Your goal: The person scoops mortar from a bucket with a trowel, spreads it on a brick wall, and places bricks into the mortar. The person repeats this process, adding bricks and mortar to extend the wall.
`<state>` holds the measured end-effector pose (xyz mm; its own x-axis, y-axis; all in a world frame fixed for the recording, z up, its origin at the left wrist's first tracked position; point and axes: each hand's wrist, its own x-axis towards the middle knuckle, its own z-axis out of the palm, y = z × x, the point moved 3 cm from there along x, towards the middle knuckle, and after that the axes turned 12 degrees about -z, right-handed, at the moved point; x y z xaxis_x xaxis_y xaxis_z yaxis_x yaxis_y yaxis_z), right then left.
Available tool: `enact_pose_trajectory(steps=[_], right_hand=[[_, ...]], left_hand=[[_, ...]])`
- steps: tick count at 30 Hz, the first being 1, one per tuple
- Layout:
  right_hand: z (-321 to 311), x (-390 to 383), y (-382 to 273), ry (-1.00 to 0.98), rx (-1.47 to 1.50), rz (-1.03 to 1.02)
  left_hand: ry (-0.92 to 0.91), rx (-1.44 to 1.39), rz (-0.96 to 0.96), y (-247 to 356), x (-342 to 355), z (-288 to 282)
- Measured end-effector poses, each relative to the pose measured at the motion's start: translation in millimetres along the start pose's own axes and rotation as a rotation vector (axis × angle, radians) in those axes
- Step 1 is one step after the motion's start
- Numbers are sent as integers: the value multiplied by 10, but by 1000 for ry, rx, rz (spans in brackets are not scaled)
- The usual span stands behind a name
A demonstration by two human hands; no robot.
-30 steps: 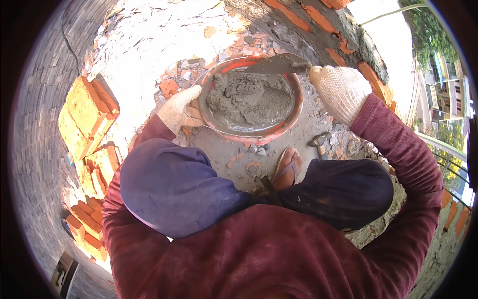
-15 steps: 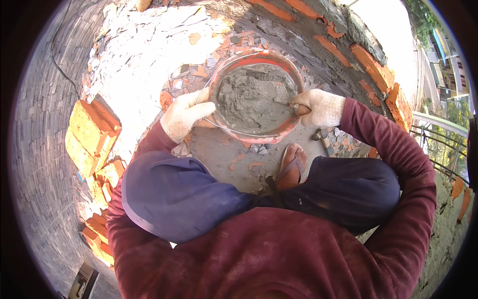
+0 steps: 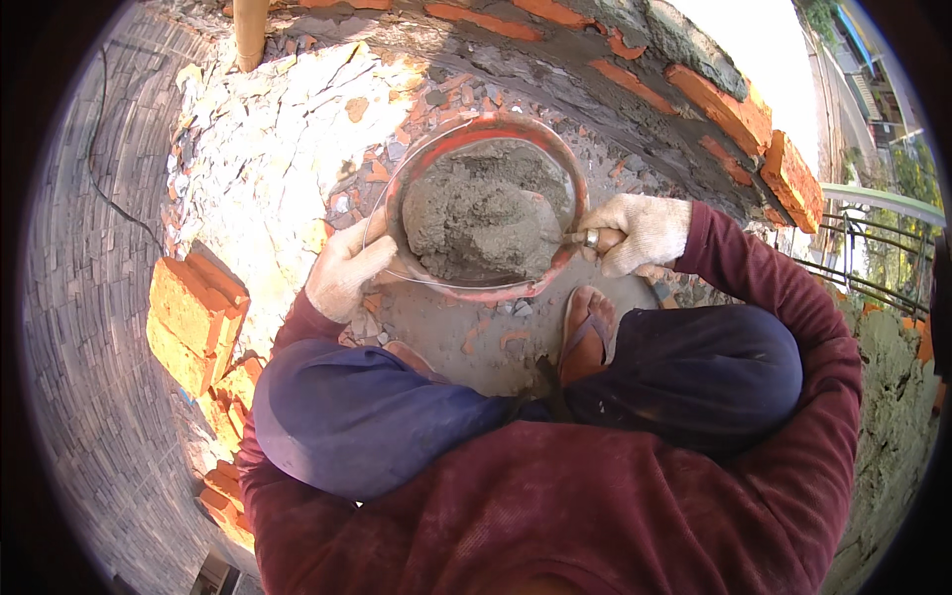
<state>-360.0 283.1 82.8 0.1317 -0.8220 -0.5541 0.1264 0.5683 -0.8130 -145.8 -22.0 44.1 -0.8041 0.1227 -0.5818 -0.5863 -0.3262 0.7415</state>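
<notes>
A red bucket (image 3: 540, 131) with a thin wire handle stands on the ground in front of me, holding wet grey mortar (image 3: 436, 198). At its left side, my gloved left hand (image 3: 347, 266) grips the rim, thumb outside the wall; some of its fingers are hidden. My gloved right hand (image 3: 640, 233) is closed around the wooden handle of a trowel (image 3: 593, 238) at the right rim. The trowel's blade reaches into the bucket under a mound of mortar, so its outline is mostly covered.
Orange bricks (image 3: 193, 317) are stacked on the left beside grey patterned paving (image 3: 89, 327). A partly built brick wall (image 3: 729, 114) curves along the far right. Broken rubble (image 3: 288, 159) covers the ground beyond the bucket. A wooden post (image 3: 249, 40) rises at the far left.
The trowel has shifted toward the near right of the bucket, and mortar now mounds over its blade. My left hand stays at the rim. The whole view has shifted slightly.
</notes>
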Motion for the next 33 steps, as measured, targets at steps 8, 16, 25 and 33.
enact_pose_trajectory(steps=[8,16,25,33], right_hand=[[-358,-889,20,252,-82,-197],[-653,-2588,-412,1001,-325,-183],[-821,-2379,147,1516,-1483,184],[-429,-2761,-377,1235,-930,68]], left_hand=[[-85,-117,-68,-254,53,-382],[392,209,-69,333,-174,-1387],[214,633,81,1298,-734,9],[498,1028,26,1240,-665,-9]])
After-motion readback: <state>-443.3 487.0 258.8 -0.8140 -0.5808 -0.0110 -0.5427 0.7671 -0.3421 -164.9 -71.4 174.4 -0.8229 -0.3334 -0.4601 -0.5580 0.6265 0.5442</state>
